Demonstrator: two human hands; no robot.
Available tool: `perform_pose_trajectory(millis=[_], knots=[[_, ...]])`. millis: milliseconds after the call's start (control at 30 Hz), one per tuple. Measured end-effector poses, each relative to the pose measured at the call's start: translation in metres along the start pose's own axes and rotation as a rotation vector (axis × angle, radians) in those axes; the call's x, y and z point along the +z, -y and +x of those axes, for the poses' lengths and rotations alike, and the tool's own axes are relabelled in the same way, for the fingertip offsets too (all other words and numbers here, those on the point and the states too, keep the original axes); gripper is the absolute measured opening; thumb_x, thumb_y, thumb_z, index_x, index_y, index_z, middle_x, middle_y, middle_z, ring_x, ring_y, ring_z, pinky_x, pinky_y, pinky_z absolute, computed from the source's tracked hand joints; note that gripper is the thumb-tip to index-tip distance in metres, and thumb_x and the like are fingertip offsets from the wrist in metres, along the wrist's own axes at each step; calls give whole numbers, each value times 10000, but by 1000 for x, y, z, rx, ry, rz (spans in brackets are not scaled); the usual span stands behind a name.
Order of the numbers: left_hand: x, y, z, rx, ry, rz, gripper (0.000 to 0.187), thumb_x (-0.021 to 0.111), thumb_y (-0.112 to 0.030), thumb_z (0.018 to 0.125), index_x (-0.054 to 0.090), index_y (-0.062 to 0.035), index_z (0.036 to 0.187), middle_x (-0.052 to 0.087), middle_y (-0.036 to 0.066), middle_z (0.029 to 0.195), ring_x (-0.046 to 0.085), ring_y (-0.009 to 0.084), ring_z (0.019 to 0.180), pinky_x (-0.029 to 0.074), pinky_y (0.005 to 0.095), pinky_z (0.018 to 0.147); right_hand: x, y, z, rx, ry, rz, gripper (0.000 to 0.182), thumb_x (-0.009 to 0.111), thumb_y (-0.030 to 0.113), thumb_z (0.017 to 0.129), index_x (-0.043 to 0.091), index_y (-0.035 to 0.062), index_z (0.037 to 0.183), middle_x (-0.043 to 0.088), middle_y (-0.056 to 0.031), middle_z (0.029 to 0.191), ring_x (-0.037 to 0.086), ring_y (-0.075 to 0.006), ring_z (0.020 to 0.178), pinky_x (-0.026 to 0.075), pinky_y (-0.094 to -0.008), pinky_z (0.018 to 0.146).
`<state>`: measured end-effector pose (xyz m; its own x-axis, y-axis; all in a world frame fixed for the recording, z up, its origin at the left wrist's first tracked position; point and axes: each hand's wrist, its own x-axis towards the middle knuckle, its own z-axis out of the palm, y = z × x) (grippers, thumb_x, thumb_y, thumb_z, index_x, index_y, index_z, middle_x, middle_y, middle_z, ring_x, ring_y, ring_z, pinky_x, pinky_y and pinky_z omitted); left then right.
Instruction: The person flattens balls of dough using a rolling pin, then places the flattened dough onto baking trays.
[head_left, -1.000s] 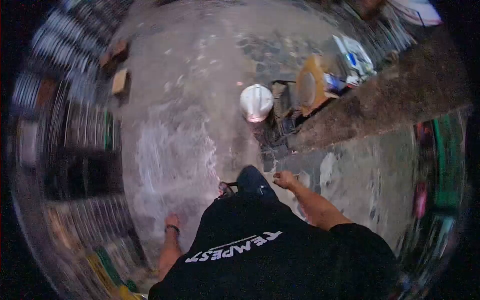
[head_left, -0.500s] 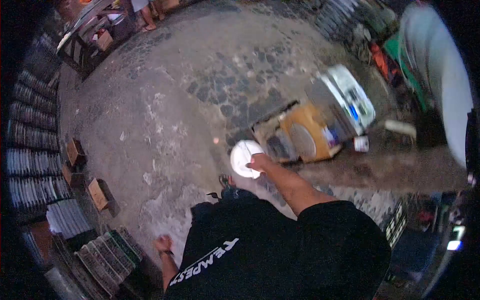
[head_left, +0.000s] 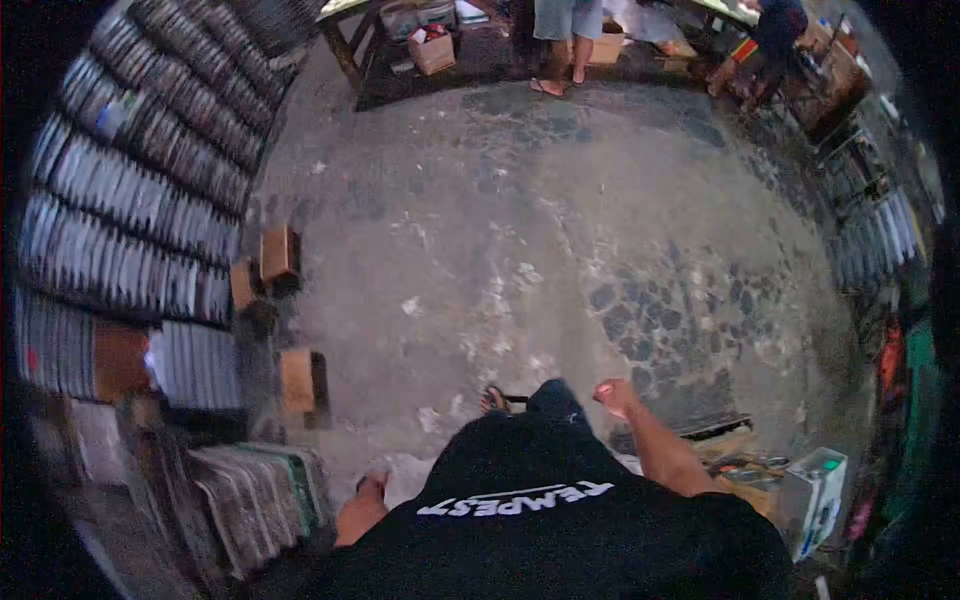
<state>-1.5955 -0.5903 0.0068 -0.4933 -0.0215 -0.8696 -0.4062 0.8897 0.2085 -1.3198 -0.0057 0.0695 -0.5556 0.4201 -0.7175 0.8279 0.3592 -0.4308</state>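
My right hand [head_left: 613, 395] is stretched forward over the concrete floor [head_left: 480, 240], its fingers curled into a fist. What it holds, if anything, I cannot make out. Below my right forearm, at the lower right, are a yellowish wooden piece [head_left: 750, 485] and a white box-like case [head_left: 816, 495]. My left hand [head_left: 372, 486] hangs low beside my body, small and blurred, with a dark band near it. Nearest to that hand is a row of pale upright frames [head_left: 250, 505]. A sandalled foot [head_left: 494, 400] shows ahead of my black shirt [head_left: 560, 540].
Racks of stacked pale slabs [head_left: 140, 190] line the left side, with brown boxes [head_left: 280, 257] on the floor beside them. A long table [head_left: 355, 75] crosses the back; a person's legs [head_left: 578, 45] stand there. Another person [head_left: 770, 45] is at the far right.
My view has swung round, and the case and wooden piece now lie at the lower right. My right hand is off the bright white round thing, which is out of sight.
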Motion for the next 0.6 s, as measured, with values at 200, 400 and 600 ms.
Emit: perform_pose_trajectory(millis=[200,400,600], knots=[[-189,-282,98,-34,-144,-118,328,547,-378,843,660,-85,939,651,50,842,605,243,740,485,450,617,-5,-16,95,57,-206,-183,406,566,459,793,681,89,917,666,-170,946,621,-379,891,501,-437,798],[-139,-394,185,-8,206,83,215,541,-341,854,628,-145,854,608,25,802,567,183,690,453,382,559,-132,63,211,215,-115,-177,419,547,479,771,709,125,928,674,-175,896,631,-378,894,498,-441,822],[-168,-380,161,-153,214,42,241,508,-339,879,644,-143,910,634,47,877,589,218,768,465,403,631,-296,190,404,13,-278,-184,402,541,487,792,700,164,971,673,-141,973,621,-356,941,484,-450,828]])
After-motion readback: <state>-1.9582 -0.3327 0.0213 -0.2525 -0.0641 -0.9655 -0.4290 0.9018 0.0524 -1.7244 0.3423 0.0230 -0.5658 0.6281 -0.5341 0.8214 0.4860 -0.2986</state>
